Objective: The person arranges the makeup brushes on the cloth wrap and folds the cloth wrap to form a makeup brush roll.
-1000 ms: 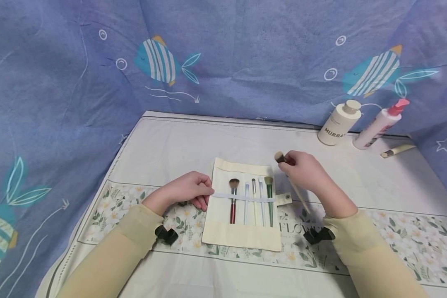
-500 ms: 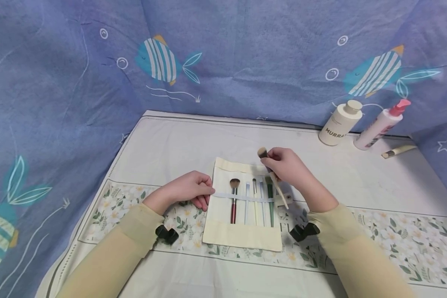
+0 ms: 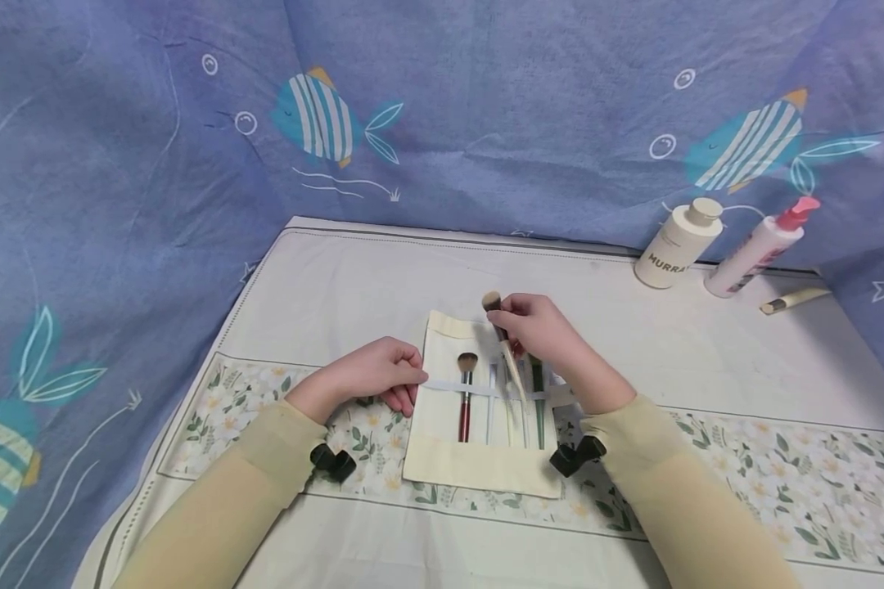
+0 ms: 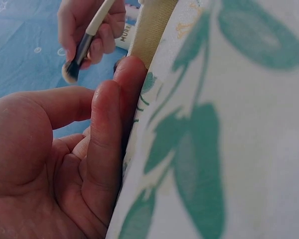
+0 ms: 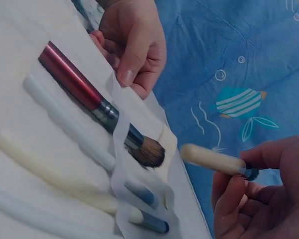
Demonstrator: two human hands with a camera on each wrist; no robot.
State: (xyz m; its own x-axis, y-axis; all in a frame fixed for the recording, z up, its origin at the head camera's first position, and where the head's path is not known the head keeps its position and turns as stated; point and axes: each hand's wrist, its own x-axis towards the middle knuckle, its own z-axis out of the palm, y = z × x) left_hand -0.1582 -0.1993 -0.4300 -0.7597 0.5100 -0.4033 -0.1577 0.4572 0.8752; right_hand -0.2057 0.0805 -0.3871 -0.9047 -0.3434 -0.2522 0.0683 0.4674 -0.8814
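Observation:
A cream fabric brush roll [image 3: 479, 473] lies unfolded on the table, a pale elastic band [image 3: 440, 385] running across it. My left hand [image 3: 374, 372] pinches its left edge by the band. Above the roll, my right hand [image 3: 543, 329] holds a cream-handled makeup brush [image 3: 512, 361] near its dark ferrule, bristles up and handle slanting down over the roll. Under the band sit a red-handled brush [image 5: 72, 74] with brown bristles, slim pale brushes [image 5: 70, 127] and a green-handled brush [image 3: 538, 401]. The held brush and right hand partly cover the right-side brushes.
At the back right stand a white bottle [image 3: 678, 245] and a pink-topped pump bottle [image 3: 762, 249]. Another cream-handled brush [image 3: 794, 301] lies beyond them near the table's right edge. A blue fish-print curtain [image 3: 471, 123] hangs behind the table [image 3: 368, 278].
My right hand has carried the cream-handled brush leftward, from beside the roll's right edge to over the gap right of the red-handled brush. The left hand stays at the roll's edge.

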